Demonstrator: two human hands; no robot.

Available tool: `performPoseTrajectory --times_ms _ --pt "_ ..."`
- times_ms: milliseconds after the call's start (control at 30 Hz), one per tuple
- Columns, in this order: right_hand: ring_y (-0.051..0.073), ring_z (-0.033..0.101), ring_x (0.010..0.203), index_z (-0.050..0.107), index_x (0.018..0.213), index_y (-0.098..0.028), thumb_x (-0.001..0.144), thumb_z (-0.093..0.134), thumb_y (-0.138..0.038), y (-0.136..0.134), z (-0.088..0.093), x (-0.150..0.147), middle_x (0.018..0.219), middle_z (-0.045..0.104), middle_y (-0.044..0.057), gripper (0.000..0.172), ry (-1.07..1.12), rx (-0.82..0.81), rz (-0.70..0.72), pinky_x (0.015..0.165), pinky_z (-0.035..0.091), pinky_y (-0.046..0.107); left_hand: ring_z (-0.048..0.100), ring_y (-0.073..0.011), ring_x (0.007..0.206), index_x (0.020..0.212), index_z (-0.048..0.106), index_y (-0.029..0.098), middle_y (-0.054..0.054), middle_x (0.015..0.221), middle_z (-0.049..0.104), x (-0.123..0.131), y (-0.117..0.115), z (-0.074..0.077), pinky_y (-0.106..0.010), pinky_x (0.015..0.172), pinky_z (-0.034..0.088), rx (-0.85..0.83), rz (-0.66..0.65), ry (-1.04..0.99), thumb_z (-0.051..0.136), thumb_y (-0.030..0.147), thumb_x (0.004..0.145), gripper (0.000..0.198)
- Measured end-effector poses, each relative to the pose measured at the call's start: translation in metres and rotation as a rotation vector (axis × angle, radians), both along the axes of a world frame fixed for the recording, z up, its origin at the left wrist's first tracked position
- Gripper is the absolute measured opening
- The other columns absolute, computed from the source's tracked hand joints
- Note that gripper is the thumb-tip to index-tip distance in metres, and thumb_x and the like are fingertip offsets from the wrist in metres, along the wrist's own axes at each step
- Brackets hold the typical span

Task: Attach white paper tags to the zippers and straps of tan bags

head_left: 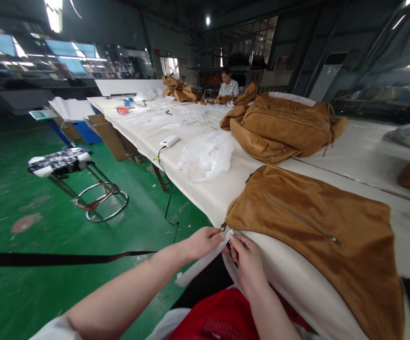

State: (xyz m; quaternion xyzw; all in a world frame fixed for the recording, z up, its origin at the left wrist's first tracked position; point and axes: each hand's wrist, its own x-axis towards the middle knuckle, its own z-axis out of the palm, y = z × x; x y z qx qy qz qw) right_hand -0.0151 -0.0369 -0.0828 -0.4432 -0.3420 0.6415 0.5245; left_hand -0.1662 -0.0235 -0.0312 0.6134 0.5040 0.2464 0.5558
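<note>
A brown suede-like bag (pixel 318 226) lies flat on the table's near edge, with a zipper (pixel 304 222) across its face. Both hands are together at its near left corner, beside a small metal fitting (pixel 223 226). My left hand (pixel 208 242) is closed, pinching a thin white strip (pixel 203 265) that hangs below it over the table edge. My right hand (pixel 246 255) is closed too, its thumb and fingertips pinched on the same strip close to the bag's corner. The fingers partly hide what lies between them.
A crumpled clear plastic bag (pixel 208 156) and a white power bank (pixel 169 140) with a black cable lie on the table (pixel 148 134). Behind them sits a stuffed brown bag (pixel 282 125). A person (pixel 229 86) works at the far end. A stool (pixel 61 161) stands at left.
</note>
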Motion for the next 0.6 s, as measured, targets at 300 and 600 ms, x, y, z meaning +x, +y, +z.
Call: performPoseTrajectory --times_ms 300,600 --pt "0.007 0.028 0.045 0.060 0.063 -0.016 0.077 0.070 -0.048 -0.001 0.002 0.002 0.050 0.047 -0.006 0.036 -0.061 0.028 0.025 0.043 0.019 0.022 0.046 -0.0101 0.046 0.076 0.050 0.018 0.005 0.055 0.046 0.013 -0.012 -0.013 -0.023 0.047 0.043 -0.115 0.005 -0.120 0.049 0.066 0.078 0.048" --pt "0.017 0.060 0.065 0.074 0.093 -0.023 0.081 0.065 -0.044 -0.046 0.039 0.040 0.080 0.070 0.004 0.026 -0.460 0.231 0.008 0.060 0.046 0.025 0.046 -0.0127 0.058 0.064 0.052 0.019 0.002 0.060 0.050 0.014 -0.009 -0.012 -0.024 0.055 0.042 0.100 0.103 -0.022 0.053 0.066 0.076 0.048"
